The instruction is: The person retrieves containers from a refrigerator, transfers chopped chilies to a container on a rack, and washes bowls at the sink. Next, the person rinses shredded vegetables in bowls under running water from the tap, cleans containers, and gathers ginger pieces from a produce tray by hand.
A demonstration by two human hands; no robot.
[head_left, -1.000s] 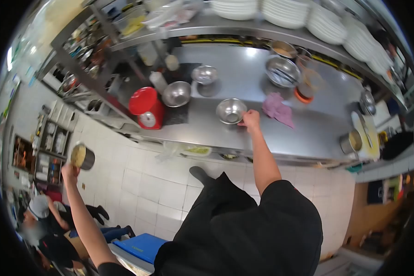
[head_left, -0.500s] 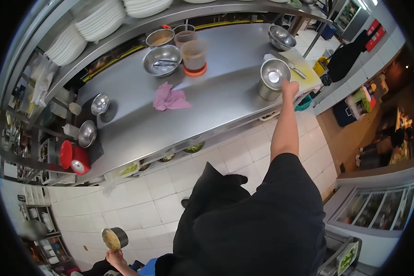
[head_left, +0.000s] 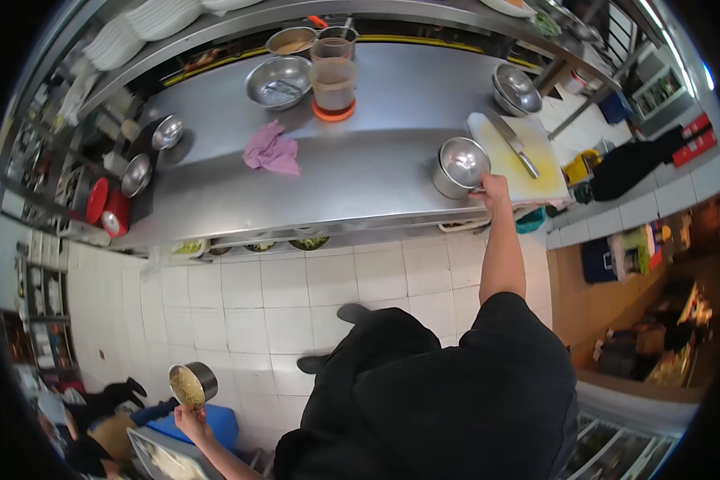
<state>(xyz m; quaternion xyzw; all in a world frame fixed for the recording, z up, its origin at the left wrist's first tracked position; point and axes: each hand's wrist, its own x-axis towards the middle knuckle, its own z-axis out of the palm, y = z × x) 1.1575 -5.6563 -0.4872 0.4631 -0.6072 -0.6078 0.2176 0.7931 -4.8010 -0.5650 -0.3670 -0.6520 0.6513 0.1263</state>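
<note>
My right hand (head_left: 493,190) is closed at the rim of a small steel bowl (head_left: 464,162), which sits over the mouth of a steel pot (head_left: 450,189) at the counter's front edge. Just right of them lies a knife (head_left: 514,145) on a yellowed cutting board (head_left: 542,180). At the lower left, away from the counter, my left hand (head_left: 192,420) is closed on a steel pot of food (head_left: 203,382), tilted so that its pale, shredded-looking contents show.
On the steel counter (head_left: 360,176) are a pink cloth (head_left: 272,150), a bowl with tongs (head_left: 278,83), a plastic container (head_left: 333,82), stacked bowls (head_left: 517,90) and a red scale (head_left: 114,214). A blue lid (head_left: 220,426) and people (head_left: 96,424) are at the lower left.
My right hand has carried the small bowl rightward along the counter, from near the pink cloth to the pot by the cutting board. The view has swung right; my left hand still holds its pot.
</note>
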